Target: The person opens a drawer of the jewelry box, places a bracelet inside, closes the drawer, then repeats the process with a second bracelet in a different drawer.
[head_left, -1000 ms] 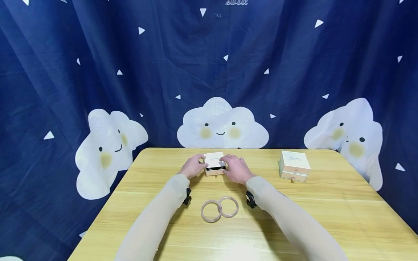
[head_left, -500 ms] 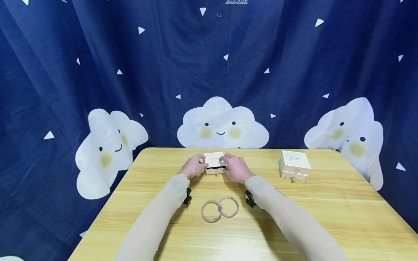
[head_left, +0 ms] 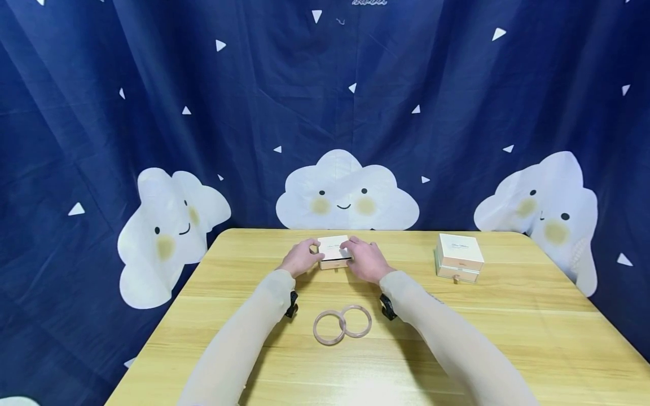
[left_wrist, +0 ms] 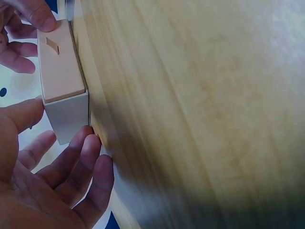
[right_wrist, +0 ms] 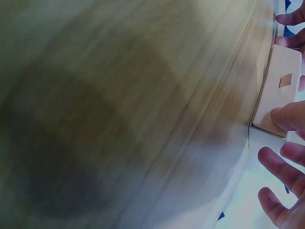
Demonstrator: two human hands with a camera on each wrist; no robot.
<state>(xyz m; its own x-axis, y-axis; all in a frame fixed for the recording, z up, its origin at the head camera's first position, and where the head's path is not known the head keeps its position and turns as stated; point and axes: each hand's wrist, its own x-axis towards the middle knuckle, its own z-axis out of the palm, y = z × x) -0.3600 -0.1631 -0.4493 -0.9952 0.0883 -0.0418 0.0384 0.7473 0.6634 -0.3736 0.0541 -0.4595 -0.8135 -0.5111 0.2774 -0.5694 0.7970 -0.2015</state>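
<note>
A small white drawer box (head_left: 333, 246) with a pale pink front sits near the table's far edge. My left hand (head_left: 301, 258) holds its left side between thumb and fingers. From the right, my right hand (head_left: 367, 261) grips it, index finger on the top. In the right wrist view, the right thumb presses the pink drawer front (right_wrist: 269, 107), beside its ribbon pull tab (right_wrist: 285, 80). The left wrist view shows the drawer front (left_wrist: 64, 71) nearly flush with its sleeve. Closer to me lie two pinkish bangles, a left bangle (head_left: 315, 330) touching or overlapping a right bangle (head_left: 369, 322).
A taller white box (head_left: 459, 251) with a pink front and small tab stands at the back right. The wooden table (head_left: 244, 316) ends at a dark blue curtain (head_left: 254, 124) printed with clouds. Both forearms span the table on either side of the bangles.
The drawer has slid inward; the dark gap that showed its inside has narrowed to a thin line. Both hands stay on the box, and the bangles have not moved.
</note>
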